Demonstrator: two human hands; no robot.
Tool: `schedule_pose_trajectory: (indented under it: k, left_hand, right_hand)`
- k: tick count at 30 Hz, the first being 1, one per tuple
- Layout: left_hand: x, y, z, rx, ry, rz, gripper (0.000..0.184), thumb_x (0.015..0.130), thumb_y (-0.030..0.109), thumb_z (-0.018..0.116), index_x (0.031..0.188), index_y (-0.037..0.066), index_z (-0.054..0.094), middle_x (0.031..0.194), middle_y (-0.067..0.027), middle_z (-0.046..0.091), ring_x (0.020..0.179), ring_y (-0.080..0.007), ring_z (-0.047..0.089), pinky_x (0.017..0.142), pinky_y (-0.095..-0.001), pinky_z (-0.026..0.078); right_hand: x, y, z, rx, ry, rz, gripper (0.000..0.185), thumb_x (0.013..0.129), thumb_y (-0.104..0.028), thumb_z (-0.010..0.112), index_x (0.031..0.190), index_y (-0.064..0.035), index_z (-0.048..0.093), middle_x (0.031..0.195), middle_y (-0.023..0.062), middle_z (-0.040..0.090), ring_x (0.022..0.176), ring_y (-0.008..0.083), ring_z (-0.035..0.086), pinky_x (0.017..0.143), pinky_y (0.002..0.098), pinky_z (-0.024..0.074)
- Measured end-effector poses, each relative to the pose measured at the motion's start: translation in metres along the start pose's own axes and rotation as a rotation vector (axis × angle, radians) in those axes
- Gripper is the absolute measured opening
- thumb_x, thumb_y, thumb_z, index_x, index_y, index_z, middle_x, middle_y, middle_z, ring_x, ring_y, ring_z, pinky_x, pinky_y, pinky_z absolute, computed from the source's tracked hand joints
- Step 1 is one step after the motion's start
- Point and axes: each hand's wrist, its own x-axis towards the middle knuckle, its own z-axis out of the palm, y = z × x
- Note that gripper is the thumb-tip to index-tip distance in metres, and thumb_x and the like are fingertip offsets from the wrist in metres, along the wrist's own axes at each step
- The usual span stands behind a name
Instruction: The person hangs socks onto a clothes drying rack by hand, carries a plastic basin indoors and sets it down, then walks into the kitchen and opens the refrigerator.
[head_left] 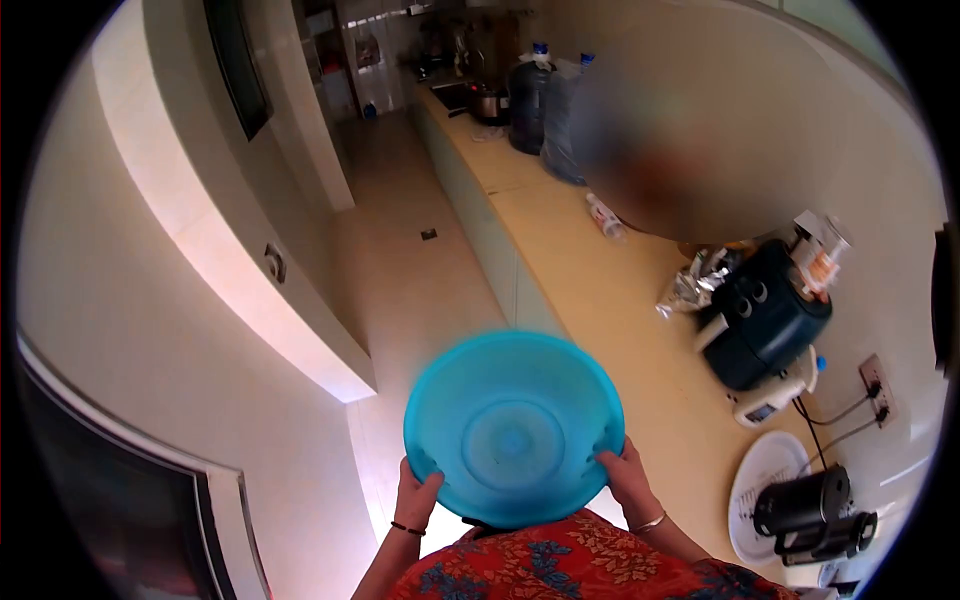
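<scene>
A round blue plastic basin (512, 372) is held in front of my body, its open side facing me. My left hand (419, 495) grips the rim at the lower left, thumb over the edge. On the lower right, my right hand (627, 476) holds the rim in the same way. The fingers of both hands are partly hidden behind the basin. Nothing shows inside it.
A long counter (610, 330) runs along the right. On it stand large water bottles (565, 125), a pot (488, 103), a dark air fryer (765, 315) and a black kettle (805, 505) by a white tray (765, 470). A wall (230, 400) borders the left; the floor (400, 270) stretches ahead.
</scene>
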Motion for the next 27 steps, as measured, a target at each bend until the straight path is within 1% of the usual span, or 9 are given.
schedule_pose_trajectory:
  k: [3,11,13,15,17,18,22,25,27]
  left_hand:
    - [0.079,0.004,-0.005,0.014,0.028,0.016,0.049,0.076,0.009,0.057,0.118,-0.004,0.035,0.109,-0.0144,0.050,0.098,-0.0201,0.050,0.084,-0.0324,0.044]
    - [0.242,0.074,-0.033,0.101,0.125,0.006,0.046,0.077,0.006,0.057,0.117,-0.003,0.036,0.108,-0.0136,0.050,0.098,-0.0211,0.051,0.085,-0.0328,0.044]
    - [0.274,0.080,-0.048,0.073,0.220,0.005,0.045,0.077,0.005,0.057,0.116,-0.004,0.036,0.107,-0.0137,0.051,0.098,-0.0213,0.051,0.086,-0.0319,0.043]
    - [0.307,0.087,-0.055,0.012,0.240,-0.009,0.048,0.076,0.004,0.056,0.119,-0.001,0.035,0.107,-0.0134,0.051,0.098,-0.0215,0.052,0.081,-0.0322,0.046]
    - [0.339,0.103,-0.060,-0.130,0.294,-0.085,0.053,0.076,0.007,0.057,0.123,0.000,0.032,0.110,-0.0148,0.049,0.099,-0.0237,0.052,0.081,-0.0349,0.048]
    - [0.361,0.107,-0.064,-0.256,0.272,-0.128,0.059,0.076,0.006,0.057,0.127,0.006,0.027,0.115,-0.0156,0.044,0.101,-0.0273,0.051,0.078,-0.0397,0.050]
    - [0.465,0.109,-0.095,-0.383,0.260,-0.153,0.064,0.076,0.002,0.055,0.128,0.017,0.022,0.119,-0.0153,0.039,0.105,-0.0344,0.048,0.077,-0.0484,0.051]
    - [0.552,0.143,-0.119,-0.384,0.175,-0.099,0.065,0.075,-0.001,0.054,0.129,0.015,0.022,0.120,-0.0156,0.040,0.106,-0.0344,0.048,0.079,-0.0496,0.050]
    - [0.609,0.158,-0.137,-0.390,0.132,-0.069,0.065,0.074,-0.002,0.053,0.129,0.015,0.022,0.120,-0.0157,0.040,0.106,-0.0343,0.049,0.079,-0.0496,0.050]
  right_hand:
    - [0.081,-0.003,0.032,0.066,-0.036,-0.071,0.054,0.071,-0.001,0.054,0.123,0.0042,0.040,0.105,0.0133,0.056,0.096,0.0211,0.056,0.080,0.0333,0.0481]
    - [0.276,-0.052,0.141,-0.089,-0.146,-0.003,0.051,0.075,-0.005,0.054,0.123,0.0036,0.040,0.106,0.0146,0.056,0.093,0.0212,0.056,0.077,0.0325,0.0479]
    - [0.314,-0.058,0.176,-0.127,-0.159,-0.004,0.051,0.075,-0.006,0.054,0.123,0.0036,0.040,0.106,0.0148,0.056,0.093,0.0209,0.056,0.077,0.0322,0.0478]
    - [0.349,-0.066,0.207,-0.174,-0.208,0.023,0.049,0.076,-0.007,0.054,0.123,0.0035,0.040,0.105,0.0144,0.056,0.093,0.0203,0.056,0.077,0.0317,0.0476]
    - [0.394,-0.062,0.235,-0.184,-0.215,0.039,0.049,0.077,-0.007,0.054,0.122,0.0033,0.041,0.104,0.0138,0.057,0.092,0.0197,0.056,0.077,0.0312,0.0476]
    - [0.417,-0.061,0.251,-0.172,-0.255,0.027,0.049,0.076,-0.008,0.054,0.122,0.0036,0.041,0.104,0.0138,0.057,0.091,0.0197,0.056,0.077,0.0312,0.0475]
    - [0.508,-0.062,0.319,-0.270,-0.302,0.030,0.050,0.076,-0.009,0.055,0.122,0.0052,0.040,0.105,0.0149,0.057,0.093,0.0203,0.056,0.080,0.0324,0.0468]
    - [0.551,-0.105,0.388,-0.248,-0.181,0.145,0.051,0.076,-0.009,0.055,0.122,0.0068,0.040,0.106,0.0161,0.056,0.094,0.0211,0.056,0.081,0.0332,0.0468]
    - [0.585,-0.113,0.418,-0.236,-0.194,0.059,0.051,0.076,-0.010,0.056,0.122,0.0071,0.039,0.106,0.0166,0.056,0.094,0.0215,0.056,0.080,0.0331,0.0472]
